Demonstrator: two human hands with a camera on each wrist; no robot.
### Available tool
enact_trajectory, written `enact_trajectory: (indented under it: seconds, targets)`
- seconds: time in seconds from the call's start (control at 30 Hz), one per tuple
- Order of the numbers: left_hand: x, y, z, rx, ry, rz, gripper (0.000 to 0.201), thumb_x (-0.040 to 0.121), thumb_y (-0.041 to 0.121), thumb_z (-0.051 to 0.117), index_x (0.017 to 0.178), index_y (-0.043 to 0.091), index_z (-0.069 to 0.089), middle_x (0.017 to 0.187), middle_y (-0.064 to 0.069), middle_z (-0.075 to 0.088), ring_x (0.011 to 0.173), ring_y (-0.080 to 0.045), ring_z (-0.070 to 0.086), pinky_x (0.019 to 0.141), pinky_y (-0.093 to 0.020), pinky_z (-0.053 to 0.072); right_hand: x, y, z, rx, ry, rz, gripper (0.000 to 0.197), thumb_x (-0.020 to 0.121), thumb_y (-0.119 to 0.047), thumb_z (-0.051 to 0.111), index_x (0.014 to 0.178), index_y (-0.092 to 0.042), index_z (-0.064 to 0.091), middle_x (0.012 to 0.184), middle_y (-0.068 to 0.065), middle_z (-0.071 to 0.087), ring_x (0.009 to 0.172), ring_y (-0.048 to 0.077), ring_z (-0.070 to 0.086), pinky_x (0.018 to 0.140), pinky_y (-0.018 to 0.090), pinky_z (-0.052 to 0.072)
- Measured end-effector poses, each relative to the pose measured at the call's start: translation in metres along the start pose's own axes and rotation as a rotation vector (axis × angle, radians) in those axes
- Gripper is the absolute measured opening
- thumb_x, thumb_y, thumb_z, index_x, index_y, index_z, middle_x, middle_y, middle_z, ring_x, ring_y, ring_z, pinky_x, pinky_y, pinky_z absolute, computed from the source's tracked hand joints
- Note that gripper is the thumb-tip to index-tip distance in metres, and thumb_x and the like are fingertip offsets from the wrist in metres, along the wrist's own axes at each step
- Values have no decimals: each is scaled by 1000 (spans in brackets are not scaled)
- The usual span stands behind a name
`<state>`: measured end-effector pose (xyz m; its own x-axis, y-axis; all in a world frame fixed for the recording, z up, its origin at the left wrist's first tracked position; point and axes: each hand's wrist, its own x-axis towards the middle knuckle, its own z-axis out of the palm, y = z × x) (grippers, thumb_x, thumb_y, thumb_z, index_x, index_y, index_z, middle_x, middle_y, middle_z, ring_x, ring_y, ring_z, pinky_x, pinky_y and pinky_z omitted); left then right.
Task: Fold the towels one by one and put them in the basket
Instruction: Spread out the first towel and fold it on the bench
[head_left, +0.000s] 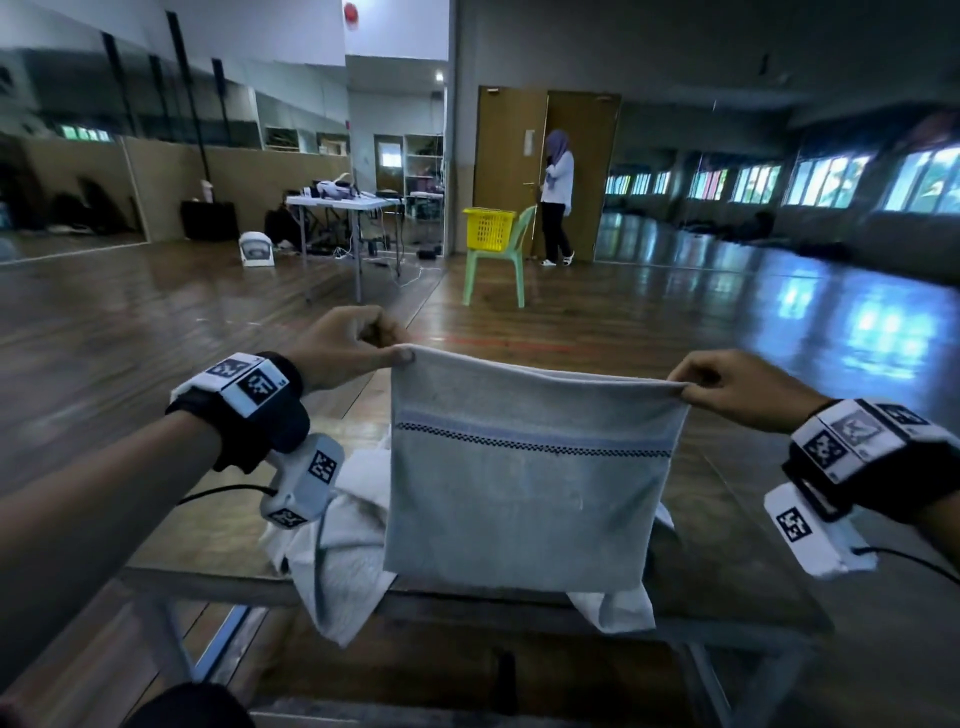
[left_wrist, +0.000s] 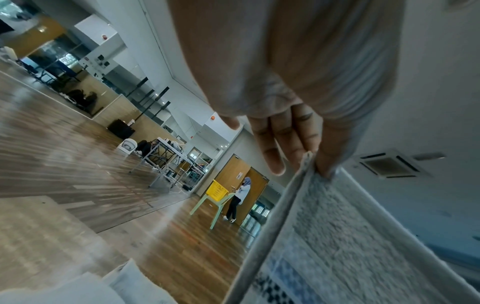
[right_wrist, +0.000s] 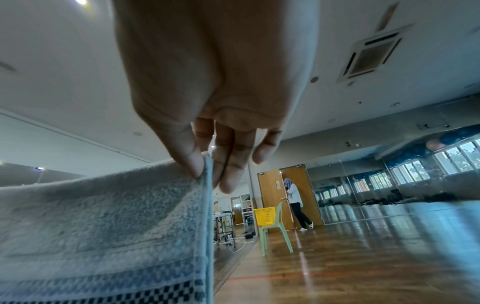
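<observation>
Towel (head_left: 524, 483): pale grey-blue terry with a blue band and a dark checked stripe across it, held up in the air and hanging flat like a sheet, top edge level and taut. Its lower edge hangs just above the worktop (head_left: 727, 587). From the double edge seen in the left wrist view it looks already folded once; this is a judgement, not certain.

Left hand (head_left: 343, 348) pinches the top left corner, thumb and fingers (left_wrist: 275, 156) clamped on the hem. Right hand (head_left: 737, 384) pinches the top right corner the same way, thumb in front, fingers (right_wrist: 231, 170) behind the cloth. Both grips sit right at the corners.

Handling estimate: light, soft, limp, not slippery thanks to the pile. It keeps no shape unless held taut, so corners are the right place to hold; a grip mid-edge would let the ends droop. Next fold probably calls for bringing the two corners together, matching hems.

More white cloth (head_left: 332, 561) lies crumpled on the worktop behind and below the held towel, some draping over the near edge; likely towels not yet done.

Basket (head_left: 488, 228): yellow, on a green chair (head_left: 498, 265), well apart across the wooden floor (head_left: 675, 322). A person (head_left: 556, 197) stands by the door (head_left: 519, 161) beyond it.
</observation>
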<state>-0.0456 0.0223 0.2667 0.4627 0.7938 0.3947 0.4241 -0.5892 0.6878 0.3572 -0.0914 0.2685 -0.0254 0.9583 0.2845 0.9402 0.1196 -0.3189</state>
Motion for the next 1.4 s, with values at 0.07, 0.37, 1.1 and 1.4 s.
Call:
enact_trajectory:
  seconds: [0.07,0.37,1.1,1.4]
  targets:
    - [-3,3,-4,16,-8,13,20,80,9,69,96,0,59,81,-2,61,62,4,57,57,-8,45,-6,-5,-6,8,35,-5,11,85,-11,63,93,-19,63,88,2,67,84,17,61,73,30,47]
    - [-11,11,-14,239,18,79,10,81,13,70,85,11,60,83,-6,65,73,-18,59,68,-27,49,-29,-24,-20,74,113,-24,9,80,-7,68,78,-14,63,71,-8,61,65,4,54,57,14,35]
    - [-41,-6,2,469,-68,198,9,84,15,68,89,21,64,75,24,55,73,23,52,62,2,37,-38,-10,0,92,-125,6,9,84,-17,66,91,-23,69,86,-3,72,77,3,64,79,32,51]
    - [-47,-32,-3,-310,-483,-97,46,57,61,76,78,20,72,72,1,66,68,-6,60,63,-15,50,-44,-2,-7,305,-307,5,56,61,-68,68,92,-21,74,82,3,75,74,8,69,69,12,50]
